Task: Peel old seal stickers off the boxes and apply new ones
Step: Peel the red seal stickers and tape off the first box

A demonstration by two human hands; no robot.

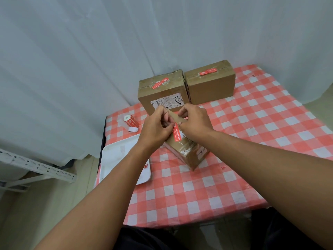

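Pinching red seal sticker (pixel 175 134) on small box (pixel 187 152), both hands' fingers (pixel 169 126) curled, white tray (pixel 115 156) holding red scrap (pixel 146 165)

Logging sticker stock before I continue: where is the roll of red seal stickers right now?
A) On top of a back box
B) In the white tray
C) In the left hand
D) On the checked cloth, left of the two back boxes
D: the sticker roll lies on the checked tablecloth, beyond the white tray and left of the back boxes.
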